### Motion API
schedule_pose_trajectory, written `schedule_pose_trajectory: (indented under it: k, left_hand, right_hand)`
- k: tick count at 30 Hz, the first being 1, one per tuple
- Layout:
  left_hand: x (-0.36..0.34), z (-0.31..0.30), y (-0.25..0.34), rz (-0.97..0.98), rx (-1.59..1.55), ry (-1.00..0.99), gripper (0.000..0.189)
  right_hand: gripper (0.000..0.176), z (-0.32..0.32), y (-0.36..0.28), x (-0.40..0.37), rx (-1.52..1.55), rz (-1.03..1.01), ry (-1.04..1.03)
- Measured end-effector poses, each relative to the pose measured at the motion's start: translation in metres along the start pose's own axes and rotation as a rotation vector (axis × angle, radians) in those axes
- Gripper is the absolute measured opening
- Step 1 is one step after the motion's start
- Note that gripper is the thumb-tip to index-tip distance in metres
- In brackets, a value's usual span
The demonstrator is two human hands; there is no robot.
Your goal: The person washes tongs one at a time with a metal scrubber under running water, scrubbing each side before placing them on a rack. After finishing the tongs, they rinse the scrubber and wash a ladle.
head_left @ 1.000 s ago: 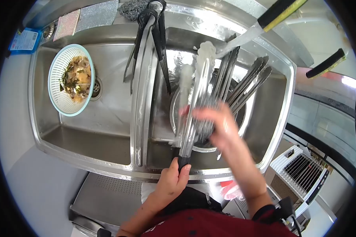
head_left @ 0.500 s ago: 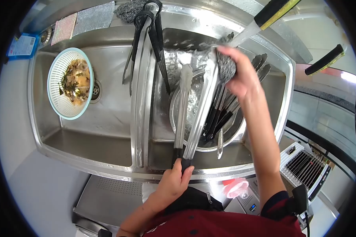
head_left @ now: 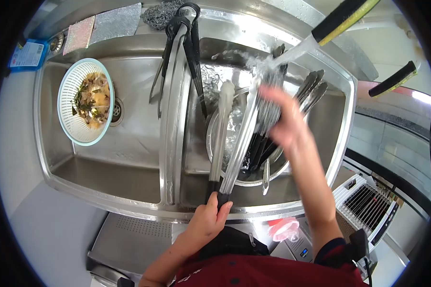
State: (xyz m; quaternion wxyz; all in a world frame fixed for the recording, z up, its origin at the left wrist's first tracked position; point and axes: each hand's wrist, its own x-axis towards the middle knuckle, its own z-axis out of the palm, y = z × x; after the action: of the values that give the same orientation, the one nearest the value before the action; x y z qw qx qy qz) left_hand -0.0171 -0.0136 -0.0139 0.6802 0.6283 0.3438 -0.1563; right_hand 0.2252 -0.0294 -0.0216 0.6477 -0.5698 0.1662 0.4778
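Note:
My left hand [head_left: 210,221] grips the black lower end of a pair of metal tongs [head_left: 240,138], whose arms stand apart over the right sink basin. My right hand [head_left: 286,117], blurred by motion, is closed round a grey steel scrubber [head_left: 269,107] and presses it along the right arm of the tongs. Water from the faucet [head_left: 342,21] runs down onto the tips of the tongs. Beneath them, a round metal bowl [head_left: 251,182] holds water and several black-handled utensils [head_left: 258,150]. More tongs [head_left: 313,86] lean at the right of the basin.
A white strainer basket [head_left: 66,107] with food scraps sits in the left basin. Black-handled tongs [head_left: 194,55] hang over the divider [head_left: 170,158]. Another scrubber [head_left: 160,15], grey and pink cloths [head_left: 115,23] and a blue bottle [head_left: 29,55] lie along the back and left rim.
My right hand and the scrubber have moved down along the tongs, toward the handle. The tongs have shifted only slightly in my left hand.

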Motion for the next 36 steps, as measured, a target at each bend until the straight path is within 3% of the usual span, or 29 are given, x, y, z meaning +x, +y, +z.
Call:
schedule_pose_trajectory:
  k: [3, 5, 8, 10, 12, 14, 17, 18, 20, 21, 22, 23, 24, 25, 26, 27, 28, 30, 31, 32, 36]
  left_hand:
    - [0.004, 0.000, -0.002, 0.000, -0.041, -0.002, 0.035]
    - [0.008, -0.002, 0.001, 0.038, -0.021, 0.017, 0.035]
    - [0.010, -0.002, 0.008, -0.011, -0.044, -0.020, 0.034]
    - [0.007, -0.002, 0.008, -0.010, -0.036, -0.013, 0.034]
    - [0.010, -0.004, 0.007, 0.004, -0.067, -0.008, 0.033]
    - [0.012, -0.004, 0.007, 0.019, -0.104, -0.011, 0.033]
    - [0.010, -0.005, 0.006, 0.041, 0.023, 0.044, 0.033]
    - [0.008, -0.005, 0.005, 0.007, 0.002, 0.015, 0.033]
    - [0.006, -0.003, 0.007, -0.023, -0.018, -0.020, 0.033]
    - [0.004, -0.003, 0.009, 0.002, -0.005, 0.010, 0.033]
    - [0.003, -0.002, 0.011, 0.027, 0.005, 0.042, 0.033]
    - [0.003, -0.002, 0.008, 0.030, 0.055, 0.041, 0.014]
    - [0.006, -0.003, 0.008, 0.037, 0.055, 0.047, 0.014]
    - [0.009, -0.003, 0.009, 0.052, -0.006, 0.056, 0.022]
    - [0.010, -0.003, 0.008, 0.056, -0.072, 0.058, 0.034]
    - [0.009, -0.003, 0.008, 0.047, -0.079, 0.057, 0.034]
    - [0.012, -0.007, 0.009, 0.022, -0.088, 0.037, 0.032]
    - [0.010, -0.009, 0.006, -0.013, -0.084, 0.023, 0.030]
    - [0.008, -0.008, 0.004, 0.004, -0.054, 0.025, 0.027]
    - [0.006, -0.007, 0.003, 0.027, -0.025, 0.023, 0.025]
    - [0.008, -0.007, 0.014, -0.029, -0.126, -0.002, 0.024]
  right_hand:
    - [0.038, -0.001, 0.031, -0.017, -0.099, 0.110, 0.115]
    - [0.034, -0.008, 0.018, -0.001, -0.154, -0.001, -0.038]
    - [0.023, -0.002, -0.034, 0.044, -0.040, -0.093, -0.081]
    - [0.031, -0.003, -0.032, 0.038, 0.014, -0.125, -0.126]
    - [0.042, -0.005, 0.007, 0.004, -0.099, -0.054, -0.031]
    - [0.044, 0.002, 0.049, -0.032, -0.181, 0.183, 0.155]
    - [0.040, 0.003, 0.043, -0.024, -0.255, 0.204, 0.264]
    - [0.038, -0.009, 0.028, -0.003, -0.176, 0.031, -0.069]
    - [0.027, 0.004, -0.018, 0.024, -0.051, -0.016, -0.013]
    - [0.024, 0.005, -0.028, 0.038, -0.026, -0.031, -0.139]
    - [0.029, 0.005, -0.023, 0.040, -0.007, -0.162, -0.126]
    - [0.026, 0.002, -0.012, 0.030, 0.042, -0.121, -0.017]
    - [0.023, 0.006, 0.002, 0.006, 0.091, -0.089, 0.084]
    - [0.027, 0.009, 0.021, -0.015, -0.025, -0.062, 0.048]
    - [0.031, 0.002, 0.051, -0.023, -0.176, 0.083, 0.151]
    - [0.033, 0.015, 0.059, -0.042, -0.017, 0.119, 0.124]
    - [0.032, 0.008, 0.059, -0.038, -0.069, 0.106, 0.010]
    - [0.029, 0.000, 0.036, -0.014, -0.253, 0.030, 0.062]
    - [0.028, 0.003, 0.017, -0.001, 0.018, -0.029, -0.046]
    - [0.029, 0.009, -0.008, 0.008, 0.076, 0.009, -0.071]
    - [0.047, 0.011, 0.026, -0.020, -0.022, -0.069, -0.009]
